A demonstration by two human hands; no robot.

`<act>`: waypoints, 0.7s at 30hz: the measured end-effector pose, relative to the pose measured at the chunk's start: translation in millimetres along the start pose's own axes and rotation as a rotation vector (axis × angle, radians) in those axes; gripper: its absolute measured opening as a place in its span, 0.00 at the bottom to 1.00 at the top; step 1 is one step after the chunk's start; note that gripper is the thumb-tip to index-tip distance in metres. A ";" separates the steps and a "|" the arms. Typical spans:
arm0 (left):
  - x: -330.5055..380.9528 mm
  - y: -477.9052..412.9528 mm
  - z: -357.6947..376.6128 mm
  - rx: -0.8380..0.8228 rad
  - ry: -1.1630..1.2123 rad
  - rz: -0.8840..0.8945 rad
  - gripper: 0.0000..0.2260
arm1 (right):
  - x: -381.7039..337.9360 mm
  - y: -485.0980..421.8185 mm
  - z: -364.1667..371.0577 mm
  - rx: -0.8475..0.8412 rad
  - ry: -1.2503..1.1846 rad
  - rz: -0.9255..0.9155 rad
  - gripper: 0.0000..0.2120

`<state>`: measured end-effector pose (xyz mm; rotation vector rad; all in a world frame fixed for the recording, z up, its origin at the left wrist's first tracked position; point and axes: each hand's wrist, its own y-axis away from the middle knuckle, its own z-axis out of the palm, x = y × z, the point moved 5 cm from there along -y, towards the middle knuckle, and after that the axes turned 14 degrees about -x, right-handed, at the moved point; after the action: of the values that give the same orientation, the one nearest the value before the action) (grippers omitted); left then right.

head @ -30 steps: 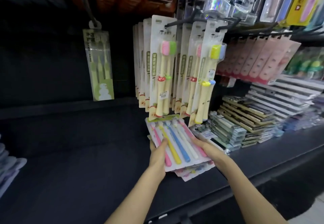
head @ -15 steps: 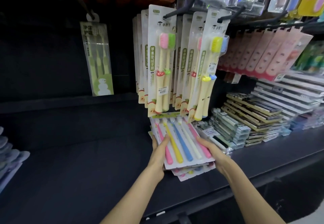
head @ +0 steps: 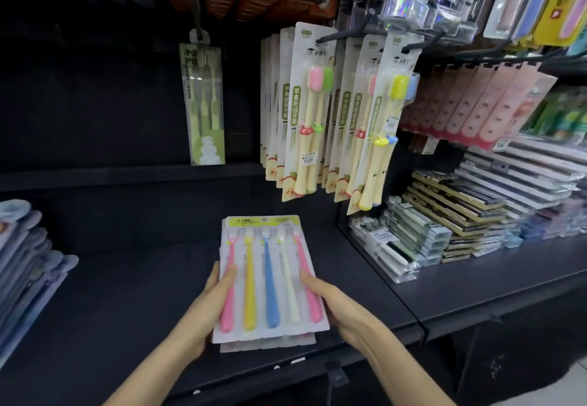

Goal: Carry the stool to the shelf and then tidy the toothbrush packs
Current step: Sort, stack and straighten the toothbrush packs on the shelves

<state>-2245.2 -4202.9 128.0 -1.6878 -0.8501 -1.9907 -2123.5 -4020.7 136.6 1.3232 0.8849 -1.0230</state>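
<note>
On the black shelf (head: 111, 310), at centre: toothbrush packs (head: 270, 278), one stack, lying flat. Since a second ago the stack has come forward, out from under the hanging two-brush cards (head: 305, 113) at 12 o'clock, and its fanned lower packs sit squarer. Top pack: clear blister on white card, five brushes side by side (pink, yellow, blue, cream, pink), heads to 12 o'clock. Left hand (head: 206, 307) at 9 o'clock grips the stack's edge, thumb on the pink brush; right hand (head: 343, 307) at 3 o'clock grips likewise. Flat boxed stacks (head: 454, 215) at 2 o'clock; single green pack (head: 205, 104) hanging at 11 o'clock.
</note>
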 end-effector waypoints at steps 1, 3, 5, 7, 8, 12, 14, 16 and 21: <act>1.6 4.1 -7.6 0.026 -0.043 -0.004 0.44 | -0.6 -1.3 0.9 0.010 0.023 -0.001 0.35; 9.4 7.2 -17.9 0.092 -0.054 0.024 0.36 | -5.4 -5.7 0.5 0.045 0.033 -0.030 0.40; 16.8 2.3 -19.4 0.094 0.011 0.050 0.35 | -10.8 -12.1 2.7 0.045 -0.047 -0.080 0.39; 18.1 -6.0 -15.5 0.030 0.127 0.053 0.37 | -15.9 -18.7 12.0 0.032 -0.196 -0.128 0.34; 15.8 -10.3 -11.5 -0.018 0.192 0.039 0.37 | -18.2 -20.9 18.0 0.021 -0.256 -0.160 0.31; 8.5 -18.4 -9.9 -0.105 0.284 -0.008 0.27 | -19.5 -25.9 34.2 -0.017 -0.292 -0.195 0.27; 4.4 -16.0 -23.5 -0.074 0.288 -0.029 0.27 | -16.4 -32.3 37.1 -0.024 -0.253 -0.171 0.29; -0.5 -8.5 -47.1 -0.036 0.218 -0.080 0.33 | -11.3 -42.6 46.9 -0.052 -0.245 -0.153 0.30; -66.3 -35.4 -196.8 0.133 0.181 0.002 0.26 | -10.5 -73.7 110.0 -0.145 -0.243 -0.151 0.27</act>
<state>-2400.3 -4314.2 38.9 -1.4112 -0.8934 -2.0021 -2202.4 -4127.4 129.7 0.9980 0.8659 -1.1859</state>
